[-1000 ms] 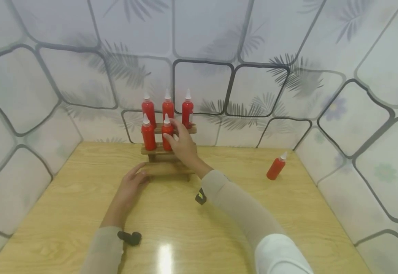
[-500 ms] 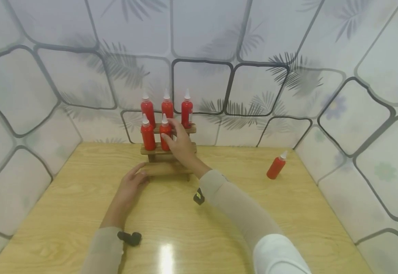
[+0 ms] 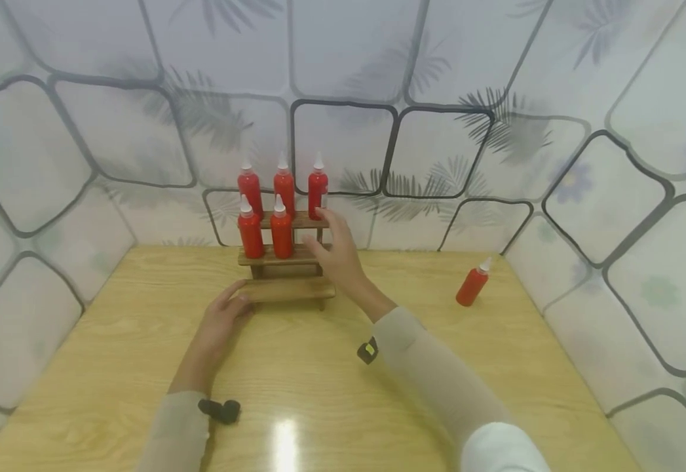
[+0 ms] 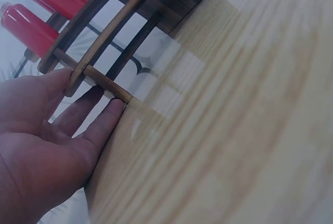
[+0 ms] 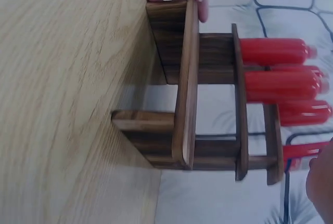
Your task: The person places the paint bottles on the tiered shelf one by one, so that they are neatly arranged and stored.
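Note:
A three-tier wooden rack (image 3: pixel 289 289) stands against the back wall. On its middle step two red squeeze bottles with white pointed caps stand upright: the left bottle (image 3: pixel 251 235) and the right bottle (image 3: pixel 282 237). Three more red bottles line the top step, among them a rightmost bottle (image 3: pixel 317 194). My left hand (image 3: pixel 219 324) holds the left end of the lowest step, its thumb (image 4: pixel 56 81) on the step and fingers by the side leg. My right hand (image 3: pixel 343 262), fingers apart and holding nothing, hovers at the right end of the middle step.
One more red bottle (image 3: pixel 473 286) stands on the wood-grain table (image 3: pixel 295 387), right of the rack. Patterned walls (image 3: pixel 343 144) enclose the table at the back and both sides.
My right hand has let go of the right bottle on the middle step and moved right, away from it. That bottle stays upright. My left hand keeps its place on the rack.

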A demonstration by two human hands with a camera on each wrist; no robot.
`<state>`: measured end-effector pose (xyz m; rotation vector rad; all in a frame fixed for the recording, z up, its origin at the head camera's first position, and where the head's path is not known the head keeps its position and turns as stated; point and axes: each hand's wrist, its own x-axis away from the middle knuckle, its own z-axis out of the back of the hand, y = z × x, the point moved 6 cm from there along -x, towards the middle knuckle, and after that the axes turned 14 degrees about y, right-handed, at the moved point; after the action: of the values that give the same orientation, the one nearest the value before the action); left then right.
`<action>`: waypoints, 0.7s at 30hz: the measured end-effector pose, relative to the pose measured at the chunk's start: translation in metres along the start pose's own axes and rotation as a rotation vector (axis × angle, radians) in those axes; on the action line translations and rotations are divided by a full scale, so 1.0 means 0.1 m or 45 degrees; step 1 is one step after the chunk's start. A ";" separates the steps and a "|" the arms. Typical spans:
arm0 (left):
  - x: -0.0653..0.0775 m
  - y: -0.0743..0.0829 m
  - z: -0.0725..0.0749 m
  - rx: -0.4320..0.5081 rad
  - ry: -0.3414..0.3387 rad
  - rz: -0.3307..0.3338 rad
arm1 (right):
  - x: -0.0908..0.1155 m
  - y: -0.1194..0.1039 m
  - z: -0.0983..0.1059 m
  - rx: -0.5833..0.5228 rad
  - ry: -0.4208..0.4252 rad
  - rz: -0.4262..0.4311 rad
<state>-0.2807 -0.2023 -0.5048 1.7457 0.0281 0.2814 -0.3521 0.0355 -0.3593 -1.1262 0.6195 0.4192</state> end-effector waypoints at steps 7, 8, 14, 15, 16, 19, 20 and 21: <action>0.01 0.00 0.03 -0.025 0.007 -0.004 | 0.17 0.12 0.56 -0.014 0.135 0.034; 0.01 0.00 0.03 -0.029 0.011 -0.006 | 0.20 0.14 0.64 -0.013 0.155 0.048; 0.02 0.01 0.03 -0.024 -0.006 -0.027 | 0.36 0.31 1.15 0.015 0.264 0.021; 0.02 0.01 0.03 -0.026 -0.009 -0.031 | 0.38 0.35 1.23 0.022 0.274 0.001; 0.02 0.01 0.02 -0.028 -0.010 -0.034 | 0.39 0.37 1.31 0.030 0.283 -0.024; 0.02 0.01 0.01 -0.036 -0.003 -0.035 | 0.44 0.46 1.56 0.047 0.313 -0.102; 0.02 0.01 0.01 -0.042 -0.001 -0.033 | 0.46 0.49 1.64 0.061 0.330 -0.120; 0.02 0.00 0.00 -0.045 0.000 -0.030 | 0.48 0.52 1.74 0.075 0.351 -0.131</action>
<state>-0.2791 -0.2023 -0.5044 1.7091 0.0429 0.2633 -0.3041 0.2159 -0.3759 -1.1634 0.8055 0.1567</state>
